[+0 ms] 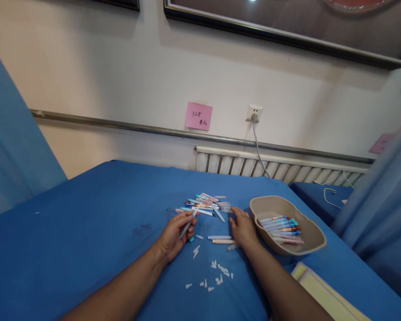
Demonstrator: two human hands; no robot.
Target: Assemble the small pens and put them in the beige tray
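Observation:
My left hand (177, 236) is closed round a pale grey-blue pen (188, 225) with a white tip pointing up and away. My right hand (243, 228) rests low over the blue sheet, its thumb and fingers apart, beside some translucent pen parts (225, 206). Between and beyond my hands lies a loose pile of pens and pen parts (203, 203). A light blue barrel (219, 237) and a peach barrel (223, 241) lie side by side left of my right wrist. Several small white pieces (223, 270) are scattered nearer to me.
A beige basin (312, 234) holding several assembled pens (282, 229) stands right of my right hand. Yellowish card or paper (324, 292) lies by my right forearm. Behind the blue-covered bed (96, 214) are a radiator (234, 164) and a wall socket (254, 113) with a cable.

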